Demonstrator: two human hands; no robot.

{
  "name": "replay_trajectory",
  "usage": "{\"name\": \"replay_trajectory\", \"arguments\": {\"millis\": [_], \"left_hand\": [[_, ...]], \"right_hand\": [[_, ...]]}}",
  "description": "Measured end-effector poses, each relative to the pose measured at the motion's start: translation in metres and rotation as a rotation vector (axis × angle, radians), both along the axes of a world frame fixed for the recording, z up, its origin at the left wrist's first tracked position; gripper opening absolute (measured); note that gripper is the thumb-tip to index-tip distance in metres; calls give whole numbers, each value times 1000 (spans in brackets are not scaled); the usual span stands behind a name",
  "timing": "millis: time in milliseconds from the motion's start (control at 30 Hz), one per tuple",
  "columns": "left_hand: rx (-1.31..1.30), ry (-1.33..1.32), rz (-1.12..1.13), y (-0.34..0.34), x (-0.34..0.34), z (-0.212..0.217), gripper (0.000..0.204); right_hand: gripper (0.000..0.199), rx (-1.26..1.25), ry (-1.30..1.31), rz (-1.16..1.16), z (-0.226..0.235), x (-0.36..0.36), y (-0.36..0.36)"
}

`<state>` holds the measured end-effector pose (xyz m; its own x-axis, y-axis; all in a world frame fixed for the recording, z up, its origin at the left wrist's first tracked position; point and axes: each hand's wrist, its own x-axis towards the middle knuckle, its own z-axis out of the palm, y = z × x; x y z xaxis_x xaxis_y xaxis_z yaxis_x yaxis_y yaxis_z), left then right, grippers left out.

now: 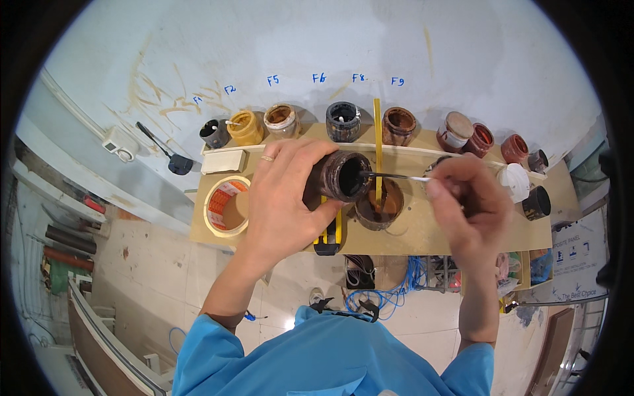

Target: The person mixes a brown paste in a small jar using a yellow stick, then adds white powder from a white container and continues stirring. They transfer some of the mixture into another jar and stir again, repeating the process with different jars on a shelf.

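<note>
My left hand (285, 191) is wrapped round a dark-stained jar (340, 177), tilted with its mouth facing right. Between the thumb and fingers of my right hand (472, 204), somewhat blurred, is a thin stick (403, 176) with a white end. Its dark-coated far end reaches into the jar's mouth; what lies inside is too dark to make out. Just below the jar, a round brown-stained cup (383, 221) stands on the tan bench. A long yellow strip (378, 145) leans upright in that cup. Partly behind my left hand lies a yellow and black utility knife (328, 243).
Along the wall stand several jars, among them a yellow one (246, 129), a black one (343, 125) and a brown one (399, 127). A tape roll (214, 214) lies at the bench's left. To the right are a white container (516, 181) and a dark cup (537, 203).
</note>
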<state>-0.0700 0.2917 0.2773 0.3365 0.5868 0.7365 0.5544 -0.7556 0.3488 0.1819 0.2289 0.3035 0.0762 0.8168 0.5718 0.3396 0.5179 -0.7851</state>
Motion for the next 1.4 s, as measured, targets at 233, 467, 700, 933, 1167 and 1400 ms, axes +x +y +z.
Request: {"name": "replay_trajectory", "arguments": {"millis": [233,467,700,933,1167,1400], "left_hand": [[22,38,-13,-3,-1,1,67],[3,25,0,-2,-3,-3,65],[-54,-2,0,-5,-2,-3,64],[-36,-8,47,-5,-6,-6,60],[-48,6,86,-5,-9,-7,60],[-79,-2,103,-7,-8,-7,59]], "right_hand": [[15,179,-406,30,-5,-20,22],[8,-388,103,187,-11,-16,25],[7,-322,239,189,-10,-2,21],[9,-212,276,89,-6,13,8],[10,-181,176,44,-10,17,2],[9,-177,143,47,-7,15,-2]]}}
